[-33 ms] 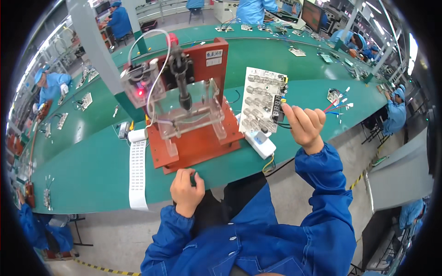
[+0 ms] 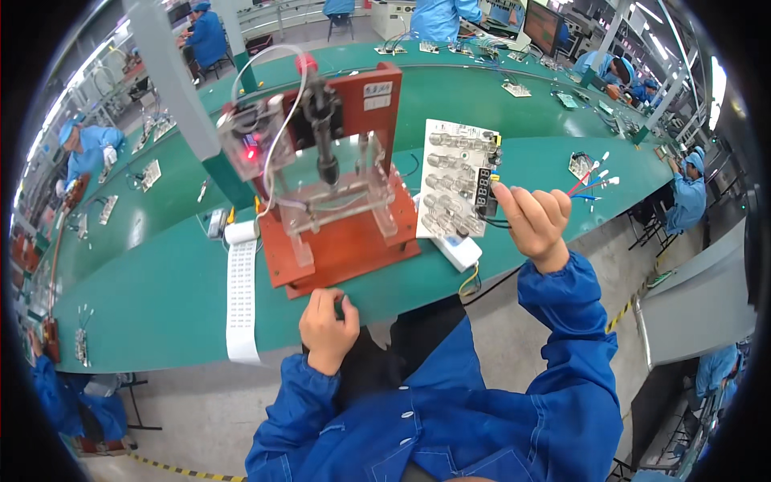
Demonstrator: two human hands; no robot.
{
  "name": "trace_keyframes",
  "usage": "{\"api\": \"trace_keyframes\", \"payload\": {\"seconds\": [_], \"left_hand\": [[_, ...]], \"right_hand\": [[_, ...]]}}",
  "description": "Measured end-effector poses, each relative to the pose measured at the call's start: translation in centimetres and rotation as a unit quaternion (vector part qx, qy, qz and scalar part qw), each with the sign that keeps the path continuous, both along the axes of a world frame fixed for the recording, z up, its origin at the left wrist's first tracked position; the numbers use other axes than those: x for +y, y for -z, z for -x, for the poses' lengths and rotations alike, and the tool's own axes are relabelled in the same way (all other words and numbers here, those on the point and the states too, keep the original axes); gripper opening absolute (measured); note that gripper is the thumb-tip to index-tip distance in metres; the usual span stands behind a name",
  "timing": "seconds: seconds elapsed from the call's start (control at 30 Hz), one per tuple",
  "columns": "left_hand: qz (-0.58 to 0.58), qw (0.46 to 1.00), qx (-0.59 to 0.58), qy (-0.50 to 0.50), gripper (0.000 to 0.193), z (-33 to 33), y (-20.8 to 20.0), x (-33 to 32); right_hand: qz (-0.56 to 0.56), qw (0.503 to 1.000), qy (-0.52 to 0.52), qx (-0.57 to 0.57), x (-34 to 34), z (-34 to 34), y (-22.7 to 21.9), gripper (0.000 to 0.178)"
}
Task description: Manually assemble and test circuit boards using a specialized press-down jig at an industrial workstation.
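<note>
My right hand (image 2: pixel 540 223) pinches a white circuit board (image 2: pixel 440 178) by its right edge and holds it tilted above the bench. Rows of clear rounded parts cover the board, and a black digit display (image 2: pixel 483 191) sits near my thumb. A dark cable runs from the board behind my fingers. At the bench's front edge my left hand (image 2: pixel 328 331) rests with curled fingers; whatever lies inside them is hidden. Just beyond it stands a red-brown press fixture (image 2: pixel 341 255) with a clear plastic frame and a dark vertical plunger (image 2: pixel 325 153).
A printed label strip (image 2: pixel 241 301) hangs over the front edge of the green bench (image 2: pixel 177 313). Beside the fixture lies a white power strip (image 2: pixel 458 251). Another board (image 2: pixel 580 165) with coloured wires rests to the right. Several people in blue work around the benches.
The view has shifted slightly. My right hand still holds the board at nearly the same tilt, and my left hand keeps its curled pose.
</note>
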State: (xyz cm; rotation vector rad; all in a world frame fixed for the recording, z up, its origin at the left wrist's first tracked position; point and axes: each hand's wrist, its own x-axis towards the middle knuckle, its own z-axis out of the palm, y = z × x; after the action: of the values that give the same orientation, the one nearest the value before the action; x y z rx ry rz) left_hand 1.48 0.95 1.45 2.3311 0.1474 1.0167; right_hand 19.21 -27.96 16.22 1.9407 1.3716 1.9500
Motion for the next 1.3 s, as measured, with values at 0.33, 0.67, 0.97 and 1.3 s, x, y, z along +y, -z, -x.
{"api": "trace_keyframes", "payload": {"seconds": [0.33, 0.67, 0.97, 1.3], "left_hand": [[-0.257, 0.926, -0.207, 0.185, 0.036, 6.9, -7.8, 0.6], [-0.406, 0.856, 0.049, 0.315, 0.064, 7.0, -11.3, 3.5], [-0.189, 0.972, 0.048, 0.131, 0.083, 4.7, -10.1, 2.4], [-0.195, 0.98, 0.018, 0.04, 0.059, 4.4, -15.5, 2.9]], "right_hand": [[0.095, 0.749, -0.127, 0.644, 5.4, 13.3, -4.4, 0.046], [0.216, 0.516, -0.282, 0.779, 8.9, 10.0, 2.4, 0.041], [-0.018, 0.665, -0.427, 0.613, 12.9, 15.2, 14.5, 0.047], [-0.332, 0.425, -0.372, 0.755, 18.6, 9.1, 12.6, 0.045]]}}
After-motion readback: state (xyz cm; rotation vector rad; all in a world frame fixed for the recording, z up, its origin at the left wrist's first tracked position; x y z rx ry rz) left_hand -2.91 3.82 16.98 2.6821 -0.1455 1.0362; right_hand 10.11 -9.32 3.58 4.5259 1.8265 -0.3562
